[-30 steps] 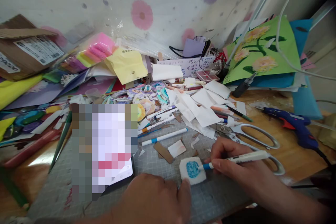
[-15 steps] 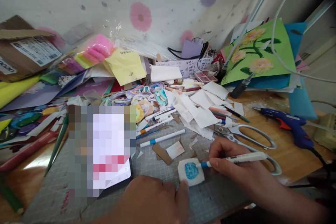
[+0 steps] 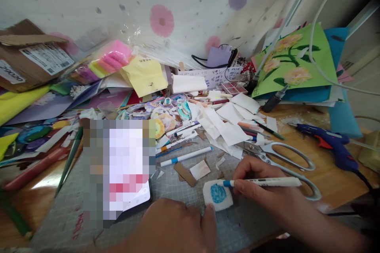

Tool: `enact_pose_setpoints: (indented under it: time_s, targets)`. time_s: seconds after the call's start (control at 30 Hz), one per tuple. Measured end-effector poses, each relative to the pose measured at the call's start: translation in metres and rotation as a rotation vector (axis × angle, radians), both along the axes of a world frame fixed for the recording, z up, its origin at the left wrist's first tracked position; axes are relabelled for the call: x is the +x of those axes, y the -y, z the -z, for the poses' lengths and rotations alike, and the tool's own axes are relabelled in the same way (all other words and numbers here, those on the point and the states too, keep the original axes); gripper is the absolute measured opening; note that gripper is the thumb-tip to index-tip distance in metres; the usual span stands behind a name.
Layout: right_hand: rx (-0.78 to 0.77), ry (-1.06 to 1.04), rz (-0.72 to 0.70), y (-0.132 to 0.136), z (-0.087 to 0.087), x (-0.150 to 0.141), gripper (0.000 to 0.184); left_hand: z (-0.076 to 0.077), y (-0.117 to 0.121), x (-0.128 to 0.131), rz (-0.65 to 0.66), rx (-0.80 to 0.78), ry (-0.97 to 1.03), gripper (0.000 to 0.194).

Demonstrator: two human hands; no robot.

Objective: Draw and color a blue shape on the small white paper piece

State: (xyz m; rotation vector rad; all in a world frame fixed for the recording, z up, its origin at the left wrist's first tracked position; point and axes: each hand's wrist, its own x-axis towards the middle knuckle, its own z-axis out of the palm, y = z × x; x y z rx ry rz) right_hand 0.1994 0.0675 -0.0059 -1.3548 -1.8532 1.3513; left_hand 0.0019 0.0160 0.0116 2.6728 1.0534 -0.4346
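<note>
My right hand (image 3: 261,189) is closed around a white marker with a blue tip (image 3: 264,182), the tip resting at the upper right edge of a small white paper piece (image 3: 218,195) with a blue coloured patch. My left hand (image 3: 175,225) lies curled at the bottom centre, one finger pressing down the paper piece's lower left corner. Both rest on a grey cutting mat (image 3: 175,184).
A phone (image 3: 127,174) with a blurred screen lies left of my hands. Scissors (image 3: 282,160) and a blue glue gun (image 3: 329,142) lie to the right. Markers, white paper scraps, stickers, coloured sheets and a cardboard box (image 3: 26,59) crowd the wooden desk behind.
The marker tip has moved slightly up and left along the blue patch's edge. My left hand stays on the paper piece.
</note>
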Motion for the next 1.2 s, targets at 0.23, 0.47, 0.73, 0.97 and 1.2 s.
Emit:
enact_pose_setpoints:
  time_s: [0.23,0.47,0.73,0.97,1.2]
  targets:
    - [-0.004,-0.002,-0.029,0.002,0.0,-0.004,0.015,0.002,0.002,-0.001,-0.007,0.028,0.018,0.029]
    - [0.035,0.031,-0.007,-0.001,0.0,-0.001,0.014,0.005,0.001,-0.004,0.0,-0.012,0.043,0.03]
    - [0.021,0.032,0.033,-0.001,-0.004,0.004,0.015,0.002,0.003,-0.003,-0.006,0.001,0.025,0.028]
    - [0.004,0.026,-0.003,0.002,-0.002,0.006,0.015,0.002,0.003,-0.003,-0.022,-0.007,0.03,0.029]
    - [-0.03,-0.021,0.003,0.005,-0.004,0.004,0.014,0.002,0.003,-0.004,-0.033,0.003,0.038,0.03]
